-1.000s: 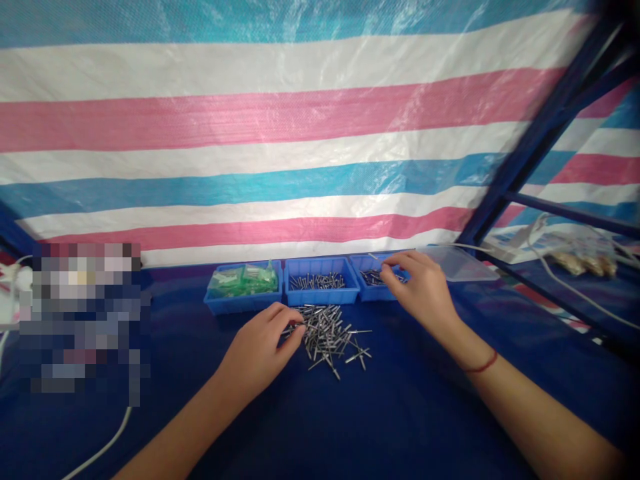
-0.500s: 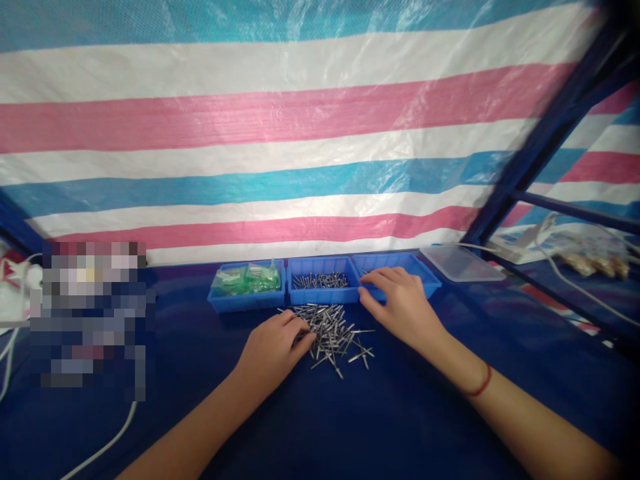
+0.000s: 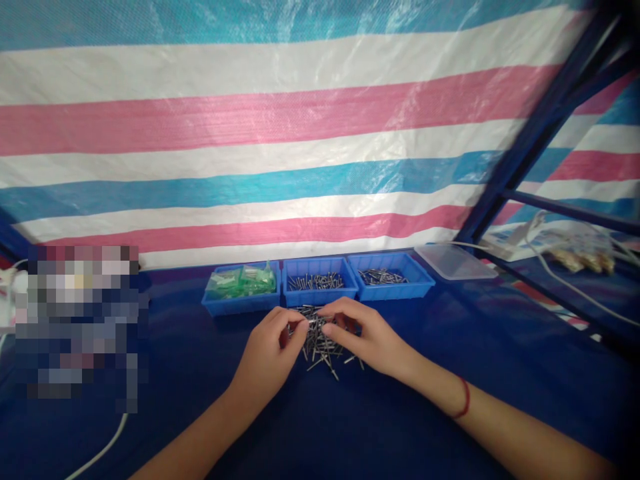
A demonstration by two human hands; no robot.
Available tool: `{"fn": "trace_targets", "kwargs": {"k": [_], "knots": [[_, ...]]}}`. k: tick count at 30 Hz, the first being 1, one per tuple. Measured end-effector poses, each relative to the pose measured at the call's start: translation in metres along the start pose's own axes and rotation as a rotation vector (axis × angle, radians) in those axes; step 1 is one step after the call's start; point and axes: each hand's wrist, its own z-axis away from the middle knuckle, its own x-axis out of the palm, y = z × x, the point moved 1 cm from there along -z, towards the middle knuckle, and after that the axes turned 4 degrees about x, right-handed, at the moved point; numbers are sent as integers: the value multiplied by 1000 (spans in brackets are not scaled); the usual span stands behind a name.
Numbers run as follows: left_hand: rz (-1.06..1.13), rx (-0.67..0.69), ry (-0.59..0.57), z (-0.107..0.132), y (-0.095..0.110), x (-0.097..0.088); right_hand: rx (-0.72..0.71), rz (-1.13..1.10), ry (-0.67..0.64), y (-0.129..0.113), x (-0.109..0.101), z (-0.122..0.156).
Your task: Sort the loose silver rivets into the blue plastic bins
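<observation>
A loose pile of silvery blind rivets [image 3: 324,350] lies on the dark blue table in front of me. At its left edge my left hand [image 3: 273,347] has thumb and index finger pinched together on a rivet [image 3: 311,322]. From the right, my right hand [image 3: 373,337] reaches over the pile, thumb and forefinger apart near the left fingertips. Just behind the pile, a blue middle bin [image 3: 320,295] holds thin metal pieces like nails or rivets. More metal pieces lie in the right blue bin [image 3: 400,292].
The left blue bin [image 3: 243,307] contains green-tinted plastic bags [image 3: 245,281]. A translucent flat lid [image 3: 455,262] rests right of the bins. Striped sheeting [image 3: 280,127] hangs behind, a blue frame post [image 3: 520,140] stands at right, and a white cable [image 3: 107,447] runs at left.
My right hand has moved from the right bin leftward and down to the pile, uncovering that bin's contents. My left hand has closed its fingertips on a rivet.
</observation>
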Motion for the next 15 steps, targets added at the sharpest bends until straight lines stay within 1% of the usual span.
{"fn": "trace_targets", "kwargs": {"k": [2, 7, 12, 15], "knots": [[49, -14, -15, 3, 3, 4, 36, -86, -6, 1, 2, 0], [121, -44, -51, 7, 9, 8, 105, -211, 1, 1, 3, 0], [152, 11, -84, 8, 11, 8, 132, -262, -34, -5, 5, 3], [169, 25, -96, 8, 10, 9, 149, -298, -10, -7, 8, 4]]}}
